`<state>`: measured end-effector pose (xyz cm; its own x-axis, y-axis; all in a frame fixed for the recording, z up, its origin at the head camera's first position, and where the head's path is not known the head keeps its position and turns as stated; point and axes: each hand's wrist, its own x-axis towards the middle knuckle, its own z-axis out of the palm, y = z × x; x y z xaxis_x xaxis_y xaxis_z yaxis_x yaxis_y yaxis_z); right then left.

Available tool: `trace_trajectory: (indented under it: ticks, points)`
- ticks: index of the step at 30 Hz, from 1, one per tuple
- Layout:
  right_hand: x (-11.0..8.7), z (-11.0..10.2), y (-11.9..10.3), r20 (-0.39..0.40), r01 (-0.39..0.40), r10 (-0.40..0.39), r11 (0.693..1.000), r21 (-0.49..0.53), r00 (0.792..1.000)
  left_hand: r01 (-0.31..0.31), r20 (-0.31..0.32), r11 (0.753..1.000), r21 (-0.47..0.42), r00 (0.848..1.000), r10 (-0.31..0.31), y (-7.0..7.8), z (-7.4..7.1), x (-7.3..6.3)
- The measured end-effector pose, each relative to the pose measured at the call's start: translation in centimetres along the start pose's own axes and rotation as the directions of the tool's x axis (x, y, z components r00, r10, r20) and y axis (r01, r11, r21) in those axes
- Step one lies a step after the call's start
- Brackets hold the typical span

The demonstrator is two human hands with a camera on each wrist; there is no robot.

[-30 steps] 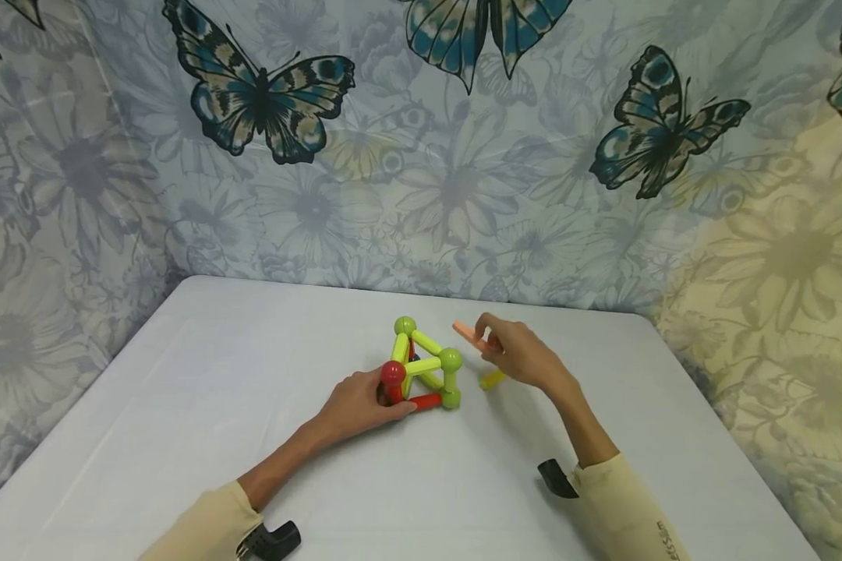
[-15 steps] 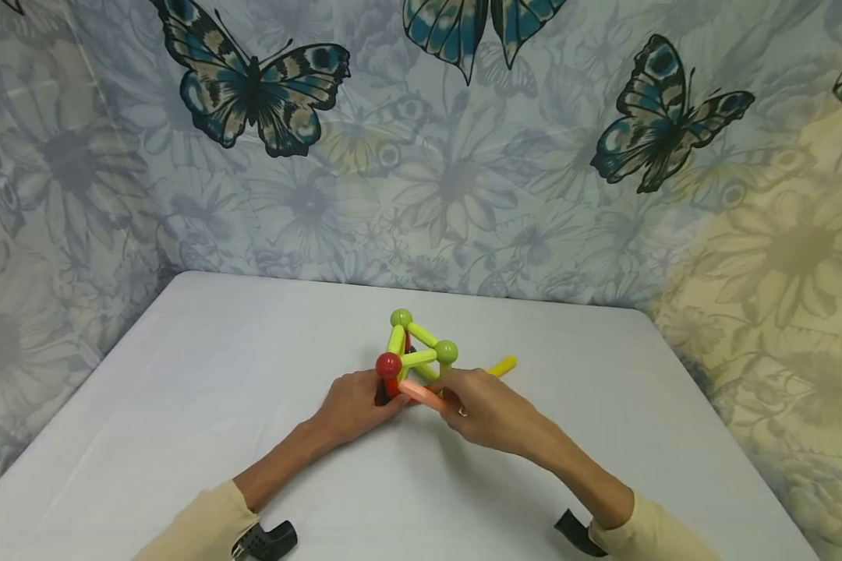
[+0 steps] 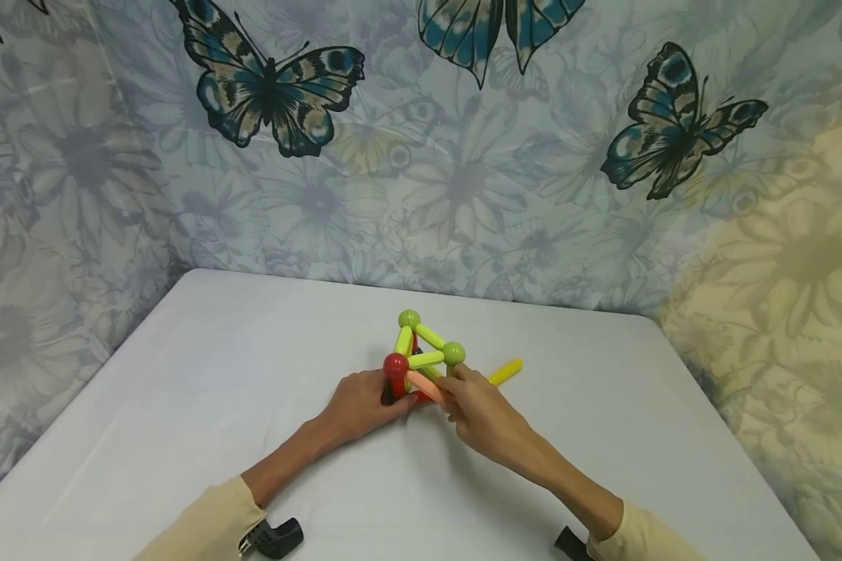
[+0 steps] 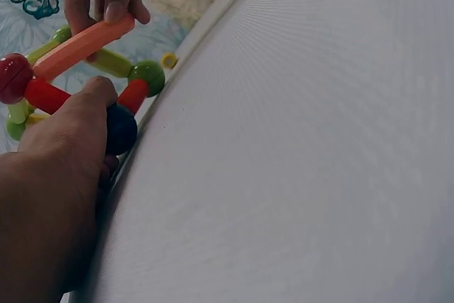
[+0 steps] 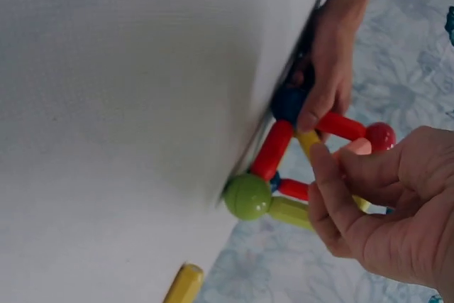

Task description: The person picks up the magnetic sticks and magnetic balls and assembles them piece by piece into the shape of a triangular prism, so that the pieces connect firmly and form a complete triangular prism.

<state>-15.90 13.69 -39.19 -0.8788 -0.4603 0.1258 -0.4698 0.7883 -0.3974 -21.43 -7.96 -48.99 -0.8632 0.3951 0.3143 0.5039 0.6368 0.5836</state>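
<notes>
A frame of coloured rods and balls stands on the white table [image 3: 288, 335]. My left hand [image 3: 354, 405] grips its near lower corner, thumb and fingers around a blue ball [image 4: 122, 130]. Red rods run from that ball to the upper red ball [image 3: 396, 365] and to a lower green ball [image 5: 248, 196]. Between thumb and fingers, my right hand [image 3: 491, 413] pinches a peach-orange rod [image 4: 81, 49], slanting in front of the frame. The rod's far end is right at the red ball. In the head view, the right hand hides part of the frame's right side.
A loose yellow rod [image 3: 508, 371] lies on the table just right of the frame. Behind the table's far edge hangs a wall cloth [image 3: 456, 195] printed with flowers and butterflies.
My right hand has come left and nearer, bringing the orange rod from beyond the frame's right side to the red ball. My left hand has kept its grip on the corner.
</notes>
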Motion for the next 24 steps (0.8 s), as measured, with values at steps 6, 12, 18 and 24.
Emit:
trace_trajectory:
  ticks: [6, 12, 18, 24]
  points:
    - [0.2, 1.0, 0.5, -0.110, 0.016, -0.024, 0.997, -0.075, 0.994, 0.007, -0.007, 1.000, 0.010, 1.000, -0.007, -0.1, 0.1, 0.1]
    - [0.5, 1.7, 1.4, -0.183, 0.019, -0.062, 0.973, -0.228, 0.981, 0.012, 0.009, 1.000, 0.005, 1.000, -0.012, -0.1, 0.3, 0.0]
    - [0.4, 2.1, 1.9, -0.173, -0.041, 0.023, 0.994, -0.100, 0.985, 0.001, 0.019, 1.000, 0.001, 1.000, -0.001, -0.1, 0.4, 0.2]
    - [0.4, 2.7, 1.5, -0.202, 0.021, -0.039, 0.996, -0.089, 0.979, 0.001, 0.018, 1.000, -0.007, 1.000, -0.001, -0.2, 0.3, 0.0]
